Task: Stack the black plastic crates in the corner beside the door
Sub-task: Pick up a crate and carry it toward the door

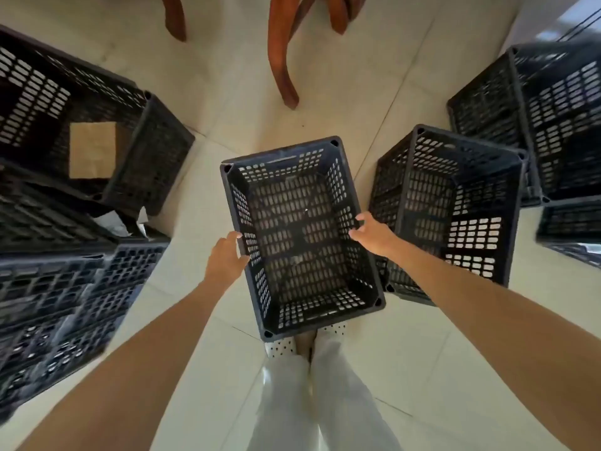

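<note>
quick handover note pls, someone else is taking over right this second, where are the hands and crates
Left hand grips the left long rim of the middle crate; right hand grips the right long rim. The crate is empty and sits in front of the feet; whether it is lifted or on the floor cannot be told.
Another single crate stands just right of it, more crates far right.
Crates at left are stacked; the crate at upper left holds a brown cardboard piece.
Left to do: carry the held crate to a stack, then the loose ones. No door is in view.
</note>
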### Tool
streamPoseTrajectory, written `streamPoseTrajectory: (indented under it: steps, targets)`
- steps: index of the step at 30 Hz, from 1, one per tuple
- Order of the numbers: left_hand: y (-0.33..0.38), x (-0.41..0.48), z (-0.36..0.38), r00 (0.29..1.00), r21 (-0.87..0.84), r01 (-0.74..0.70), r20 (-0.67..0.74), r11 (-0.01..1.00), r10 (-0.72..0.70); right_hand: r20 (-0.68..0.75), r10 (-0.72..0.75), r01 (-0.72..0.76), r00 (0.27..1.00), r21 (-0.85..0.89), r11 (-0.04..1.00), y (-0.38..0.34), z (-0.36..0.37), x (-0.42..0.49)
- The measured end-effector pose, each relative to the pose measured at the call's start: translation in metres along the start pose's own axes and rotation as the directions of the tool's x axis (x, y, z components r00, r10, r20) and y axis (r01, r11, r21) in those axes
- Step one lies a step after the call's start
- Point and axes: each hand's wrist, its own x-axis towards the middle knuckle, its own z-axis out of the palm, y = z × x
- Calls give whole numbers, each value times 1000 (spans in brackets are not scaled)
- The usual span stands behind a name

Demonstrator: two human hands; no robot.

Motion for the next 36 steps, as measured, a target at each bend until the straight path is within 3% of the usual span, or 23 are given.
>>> streamPoseTrajectory:
  steps: [6,10,16,27,36]
  targets:
    - [-34,55,48,979,-117,204,40,972,-201,-90,56,-69,994,-147,987,21,28,63]
    - [-52,84,73,979,-84,199,61,976,-195,-152,153,-188,976,-257,948,39,39,98]
    - [-61,92,82,977,-34,193,105,981,-188,-197,212,-239,957,-121,964,47,50,113]
    - [-29,39,-26,991,160,126,29,979,-132,-58,242,-246,969,-95,965,1,-2,30]
    - [24,-61,-135,995,266,19,85,964,-43,19,196,-195,980,-57,979,-36,-77,-104]
